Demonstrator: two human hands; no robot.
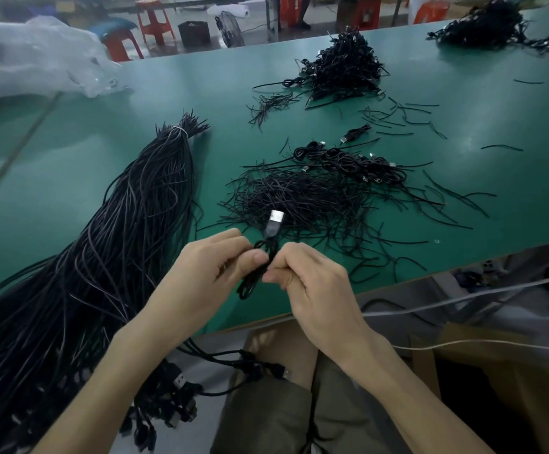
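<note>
A green bench fills most of the view. A long tied bundle of black cables lies along its left side and hangs over the near edge. In the middle sits a loose heap of black twist ties. Just above the near edge, the left hand and right hand both pinch a small coiled USB cable, its silver plug pointing away.

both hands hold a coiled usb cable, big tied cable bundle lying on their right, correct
No: the head view shows the tied cable bundle on their left. The left hand and right hand do hold the coiled USB cable.
</note>
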